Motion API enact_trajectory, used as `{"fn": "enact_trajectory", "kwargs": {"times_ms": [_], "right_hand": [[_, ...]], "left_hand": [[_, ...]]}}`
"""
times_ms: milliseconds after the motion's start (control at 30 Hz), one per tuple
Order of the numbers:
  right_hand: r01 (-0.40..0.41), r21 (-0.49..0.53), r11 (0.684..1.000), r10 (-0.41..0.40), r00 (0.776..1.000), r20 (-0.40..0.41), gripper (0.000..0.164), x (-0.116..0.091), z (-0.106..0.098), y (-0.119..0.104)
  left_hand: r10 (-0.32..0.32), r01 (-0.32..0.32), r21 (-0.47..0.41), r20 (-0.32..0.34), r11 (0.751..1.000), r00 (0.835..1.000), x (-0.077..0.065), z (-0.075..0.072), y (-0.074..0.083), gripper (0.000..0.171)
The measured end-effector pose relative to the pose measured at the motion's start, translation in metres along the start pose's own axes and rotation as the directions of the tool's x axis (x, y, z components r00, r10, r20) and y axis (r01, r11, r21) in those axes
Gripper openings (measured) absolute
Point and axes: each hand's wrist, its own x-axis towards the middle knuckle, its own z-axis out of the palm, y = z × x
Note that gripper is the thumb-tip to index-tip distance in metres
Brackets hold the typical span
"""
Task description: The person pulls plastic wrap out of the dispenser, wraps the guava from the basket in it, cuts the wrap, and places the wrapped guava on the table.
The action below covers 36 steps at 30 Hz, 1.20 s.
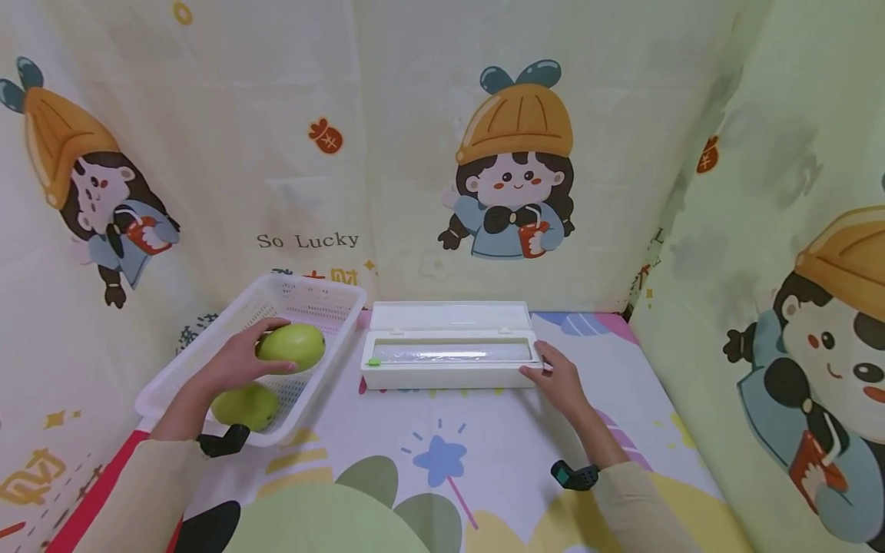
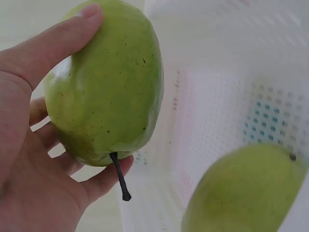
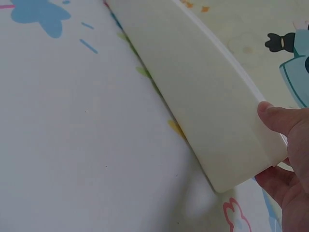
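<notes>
My left hand (image 1: 238,359) grips a green pear (image 2: 108,87) above the white basket, thumb on one side and fingers round the other. The pear's dark stem points down in the left wrist view. A second green pear (image 1: 245,405) lies inside the perforated white basket (image 1: 349,326). At the right end of a white cling film dispenser (image 1: 449,376), my right hand (image 1: 558,380) holds the corner, thumb on the front edge and fingers at the end. The dispenser's lid (image 1: 449,315) stands raised at the back, and a roll of cling film (image 1: 452,352) shows inside.
A green slider (image 1: 374,362) sits at the left of the dispenser's front edge. The printed tablecloth (image 1: 512,430) spreads in front of it. Patterned cloth walls (image 1: 408,153) close in the back and both sides.
</notes>
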Motion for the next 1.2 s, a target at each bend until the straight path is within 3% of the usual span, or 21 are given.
{"fn": "enact_trajectory", "kwargs": {"times_ms": [400,800,1033,1200], "right_hand": [[0.014,-0.009,1.0,-0.014,1.0,-0.01,0.069,0.0,0.004,0.005],[-0.008,-0.026,1.0,0.008,1.0,0.0,0.071,0.001,0.002,0.004],[-0.023,-0.024,0.999,0.024,1.0,0.016,0.071,0.0,0.001,0.002],[-0.012,-0.003,1.0,0.012,1.0,0.003,0.071,0.0,0.0,0.005]], "left_hand": [[0.103,-0.105,-0.066,-0.033,0.992,0.994,-0.01,0.016,0.029,0.089],[0.202,-0.202,-0.123,-0.009,0.972,0.979,-0.012,0.045,0.056,0.085],[0.225,-0.22,-0.159,0.009,0.962,0.974,-0.011,0.057,0.069,0.086],[0.271,-0.259,-0.192,0.039,0.947,0.962,-0.008,0.067,0.085,0.082]]}}
